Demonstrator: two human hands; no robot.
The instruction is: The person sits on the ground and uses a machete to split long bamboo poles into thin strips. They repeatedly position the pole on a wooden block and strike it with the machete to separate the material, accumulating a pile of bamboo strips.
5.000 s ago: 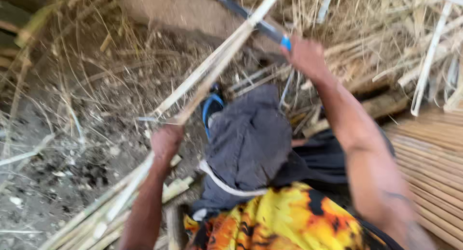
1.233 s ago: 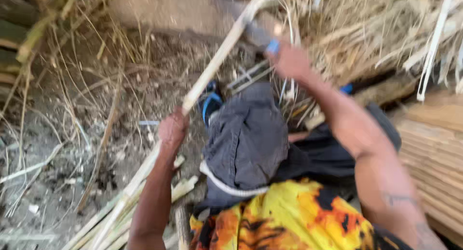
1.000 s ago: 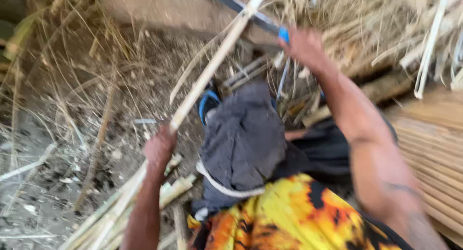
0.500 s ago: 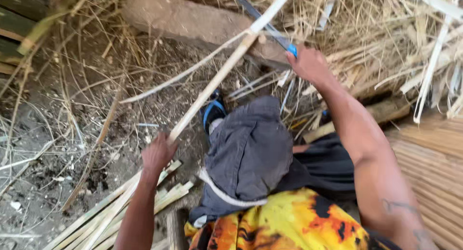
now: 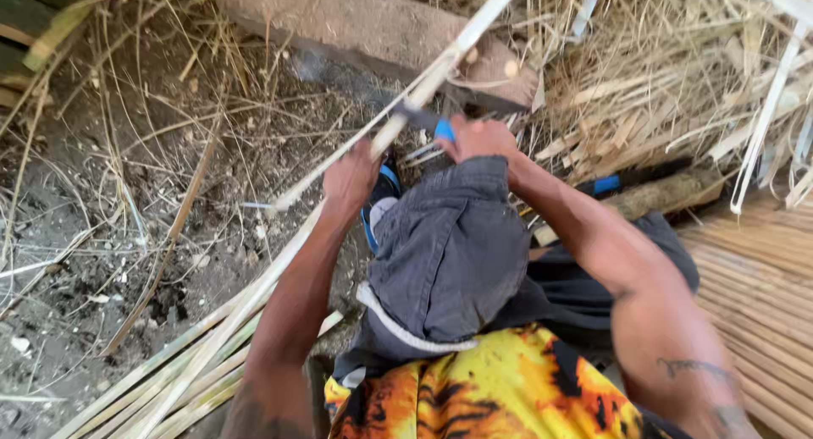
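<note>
My left hand (image 5: 349, 178) grips a long pale bamboo cane (image 5: 428, 82) that slants from the lower left up to the top right. My right hand (image 5: 479, 138) is closed on the blue handle of a knife (image 5: 421, 117), whose dark blade lies against the cane just beyond my left hand. A thin strip (image 5: 339, 164) peels off the cane toward the left. My bent knee in grey shorts (image 5: 449, 253) sits under both hands.
Split bamboo strips (image 5: 182, 371) lie piled at the lower left. A weathered wooden block (image 5: 373, 33) lies on the dirt at the top. Dry straw and cane scraps (image 5: 677, 83) fill the upper right. A slatted bamboo mat (image 5: 762, 295) is on the right.
My left hand has slid up the cane toward the knife. My right hand has drawn the knife down and closer, and the two hands now nearly meet above my knee.
</note>
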